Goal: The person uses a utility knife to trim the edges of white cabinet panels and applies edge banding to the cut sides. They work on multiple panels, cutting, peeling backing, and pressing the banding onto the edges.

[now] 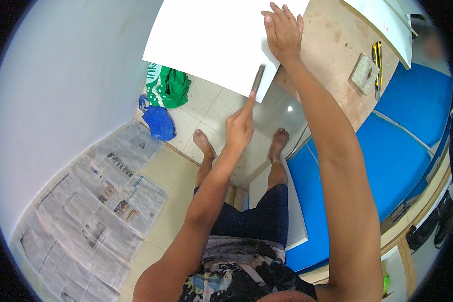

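Observation:
A large white board (211,45) lies in front of me, its near corner reaching past the edge of the brown work surface (332,30). My left hand (240,126) is closed on a narrow grey metal tool (258,80), with the index finger stretched along it. The tool lies over the board's near corner and is blurred, so its exact kind is unclear. My right hand (285,32) rests open on the board near its right edge, fingers spread.
A yellow-black utility knife (377,60) and a greyish block (363,74) lie to the right. Another white board (382,22) is beyond them. Blue cushions (367,161) line the right side. Newspapers (100,201), a green bag (173,88) and a blue bag (158,122) lie leftward.

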Demonstrator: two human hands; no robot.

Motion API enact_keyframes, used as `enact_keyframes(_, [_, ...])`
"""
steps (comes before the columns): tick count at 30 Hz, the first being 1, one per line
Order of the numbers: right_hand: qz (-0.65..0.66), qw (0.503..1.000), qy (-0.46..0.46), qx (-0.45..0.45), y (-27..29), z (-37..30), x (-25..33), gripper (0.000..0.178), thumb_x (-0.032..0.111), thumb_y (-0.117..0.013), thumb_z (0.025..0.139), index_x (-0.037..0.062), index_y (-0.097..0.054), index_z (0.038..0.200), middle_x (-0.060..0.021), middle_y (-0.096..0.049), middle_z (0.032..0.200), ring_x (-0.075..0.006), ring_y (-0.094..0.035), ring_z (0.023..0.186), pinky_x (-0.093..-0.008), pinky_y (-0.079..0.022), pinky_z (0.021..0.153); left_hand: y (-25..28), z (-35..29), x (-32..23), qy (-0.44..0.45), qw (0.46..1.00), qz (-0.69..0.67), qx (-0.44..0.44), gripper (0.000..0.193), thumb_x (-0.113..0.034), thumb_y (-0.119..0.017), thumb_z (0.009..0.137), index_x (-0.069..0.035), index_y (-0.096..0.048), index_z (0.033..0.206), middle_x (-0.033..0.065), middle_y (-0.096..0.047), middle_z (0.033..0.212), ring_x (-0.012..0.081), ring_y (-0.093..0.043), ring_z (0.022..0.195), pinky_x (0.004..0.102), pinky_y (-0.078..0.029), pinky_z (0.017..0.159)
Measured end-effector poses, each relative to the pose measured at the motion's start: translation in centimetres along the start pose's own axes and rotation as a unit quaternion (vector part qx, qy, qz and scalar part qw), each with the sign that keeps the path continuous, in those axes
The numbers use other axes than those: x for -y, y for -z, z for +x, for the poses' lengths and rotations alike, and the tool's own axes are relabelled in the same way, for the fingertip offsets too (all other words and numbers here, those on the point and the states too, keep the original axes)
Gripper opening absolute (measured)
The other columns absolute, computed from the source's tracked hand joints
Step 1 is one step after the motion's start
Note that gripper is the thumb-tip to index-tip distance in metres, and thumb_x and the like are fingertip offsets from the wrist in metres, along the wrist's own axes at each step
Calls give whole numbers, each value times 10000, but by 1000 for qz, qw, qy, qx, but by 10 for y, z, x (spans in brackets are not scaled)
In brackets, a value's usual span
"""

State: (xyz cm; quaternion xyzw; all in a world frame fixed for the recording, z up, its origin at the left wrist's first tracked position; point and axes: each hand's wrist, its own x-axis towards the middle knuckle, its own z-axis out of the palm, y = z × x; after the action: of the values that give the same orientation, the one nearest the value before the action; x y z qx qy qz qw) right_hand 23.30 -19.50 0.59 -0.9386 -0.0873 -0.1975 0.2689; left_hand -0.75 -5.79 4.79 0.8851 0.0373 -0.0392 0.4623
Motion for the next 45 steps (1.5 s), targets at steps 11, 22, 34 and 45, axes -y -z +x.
enact_keyframes(11, [-68,997,45,15,2,7,-2,411,403,-312,1045,212,-620,1238,-32,-494,1433,-284,-374,1381,-571,-171,1164,19,-6,25,-20,997,65,-30,608,65,-488,875,-147,-484,1444,226,-548,644,227,-545,486,376,-478,519])
enact_keyframes(22, [-79,996,24,45,4,4,4,408,413,-317,1042,217,-590,1273,-19,-453,1463,-281,-336,1403,-573,-166,1168,8,-22,29,-68,995,49,-47,580,35,-519,885,-163,-499,1430,267,-630,789,348,-673,629,431,-513,555])
enact_keyframes(34, [-150,984,55,81,7,5,8,422,410,-336,1036,181,-530,1332,-78,-405,1499,-338,-305,1418,-611,-175,1155,26,-5,32,-19,997,66,-30,670,53,-524,856,-219,-457,1464,218,-605,676,321,-616,534,433,-512,551])
enact_keyframes(45, [-161,977,70,119,14,6,17,457,404,-346,1027,128,-511,1352,-141,-394,1502,-410,-279,1419,-624,-164,1147,53,21,57,8,996,69,-60,655,-11,-511,881,-261,-423,1479,242,-644,780,357,-626,583,444,-514,562])
